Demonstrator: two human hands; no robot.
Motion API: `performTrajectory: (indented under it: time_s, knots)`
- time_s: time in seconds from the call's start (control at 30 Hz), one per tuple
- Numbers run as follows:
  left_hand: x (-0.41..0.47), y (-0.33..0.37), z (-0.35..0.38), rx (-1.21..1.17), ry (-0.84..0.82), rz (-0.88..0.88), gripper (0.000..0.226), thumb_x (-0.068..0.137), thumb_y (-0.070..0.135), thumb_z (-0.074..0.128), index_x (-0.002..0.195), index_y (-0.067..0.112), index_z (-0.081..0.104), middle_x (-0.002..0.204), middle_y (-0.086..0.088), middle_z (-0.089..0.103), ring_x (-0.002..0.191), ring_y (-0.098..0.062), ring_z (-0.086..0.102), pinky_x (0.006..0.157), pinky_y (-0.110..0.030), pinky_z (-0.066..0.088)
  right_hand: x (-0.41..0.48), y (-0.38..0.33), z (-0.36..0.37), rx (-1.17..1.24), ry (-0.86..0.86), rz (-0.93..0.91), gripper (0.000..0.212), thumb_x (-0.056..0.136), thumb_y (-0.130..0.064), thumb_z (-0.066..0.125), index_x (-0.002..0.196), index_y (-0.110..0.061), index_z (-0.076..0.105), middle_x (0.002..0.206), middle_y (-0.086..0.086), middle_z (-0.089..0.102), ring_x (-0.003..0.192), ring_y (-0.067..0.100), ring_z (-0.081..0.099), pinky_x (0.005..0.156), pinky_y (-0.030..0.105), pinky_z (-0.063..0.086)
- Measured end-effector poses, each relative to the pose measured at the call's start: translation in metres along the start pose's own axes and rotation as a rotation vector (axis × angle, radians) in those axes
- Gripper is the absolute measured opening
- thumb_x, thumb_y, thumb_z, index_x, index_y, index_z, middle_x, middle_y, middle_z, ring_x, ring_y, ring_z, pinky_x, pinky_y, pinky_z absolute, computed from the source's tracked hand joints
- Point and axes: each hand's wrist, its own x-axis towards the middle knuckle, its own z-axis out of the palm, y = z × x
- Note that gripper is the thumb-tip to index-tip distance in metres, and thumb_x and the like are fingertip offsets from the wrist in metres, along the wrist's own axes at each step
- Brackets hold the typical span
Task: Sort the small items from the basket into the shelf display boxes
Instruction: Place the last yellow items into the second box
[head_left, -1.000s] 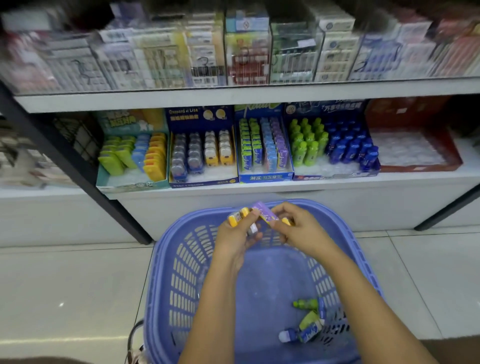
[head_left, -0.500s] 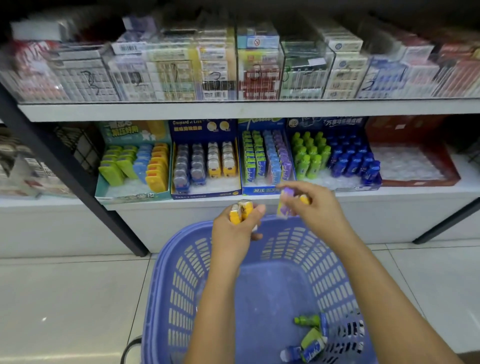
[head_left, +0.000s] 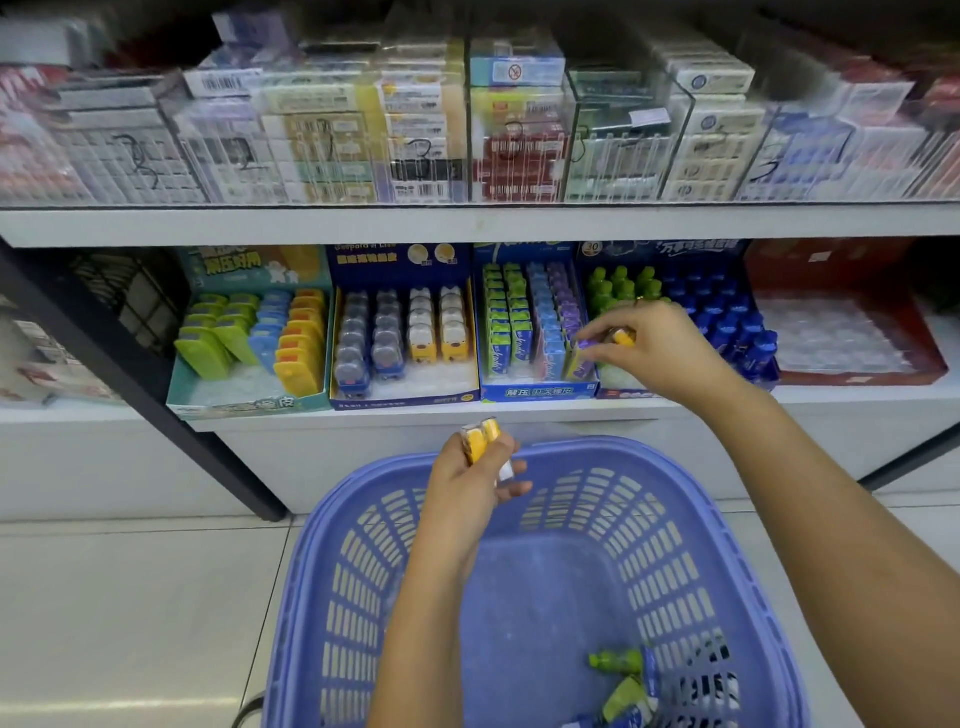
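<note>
A blue plastic basket stands on the floor below the shelf, with a few green and blue items left in its near right corner. My left hand is raised over the basket's far rim and grips a couple of small yellow items. My right hand reaches onto the lower shelf and pinches a purple packet at the front right of the blue display box holding green, blue and purple packets. A small yellow item is also tucked in that hand.
Along the lower shelf stand a teal box of green, blue and yellow items, a dark blue box of grey and yellow items, a box of green and blue bottles and a red box. Clear cases of packs fill the upper shelf.
My right hand has moved up and forward from over the basket to the blue display box, carrying the purple packet. My left hand has risen slightly, still holding the yellow items.
</note>
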Motion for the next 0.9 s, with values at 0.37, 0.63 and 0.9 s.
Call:
performTrajectory:
  time_s: [0.37, 0.63, 0.9]
  knots:
    - [-0.006, 0.004, 0.003, -0.048, -0.044, -0.044, 0.006, 0.089, 0.016, 0.063, 0.094, 0.013, 0.062, 0.094, -0.008, 0.063, 0.073, -0.01, 0.068, 0.061, -0.023, 0.055, 0.009, -0.009, 0.009, -0.078, -0.007, 0.029, 0.017, 0.074, -0.017, 0.078, 0.089, -0.011, 0.075, 0.092, 0.001, 0.059, 0.083, 0.013, 0.051, 0.072, 0.02, 0.034]
    - [-0.015, 0.014, 0.009, -0.095, -0.035, -0.002, 0.01, 0.078, 0.018, 0.075, 0.084, 0.016, 0.067, 0.069, 0.001, 0.064, 0.061, -0.008, 0.062, 0.052, -0.021, 0.051, -0.038, -0.046, 0.017, 1.057, 0.027, 0.353, 0.038, 0.088, 0.001, 0.04, 0.102, -0.021, 0.067, 0.089, -0.003, 0.051, 0.071, 0.007, 0.045, 0.059, 0.022, 0.035]
    - [-0.026, 0.018, 0.011, -0.148, -0.041, 0.116, 0.019, 0.079, 0.012, 0.075, 0.097, 0.011, 0.069, 0.077, 0.0, 0.068, 0.07, -0.007, 0.065, 0.057, -0.021, 0.052, -0.065, -0.082, 0.05, 1.234, -0.051, 0.338, 0.037, 0.069, -0.019, 0.073, 0.103, -0.007, 0.066, 0.093, 0.007, 0.07, 0.078, 0.017, 0.065, 0.066, 0.025, 0.054]
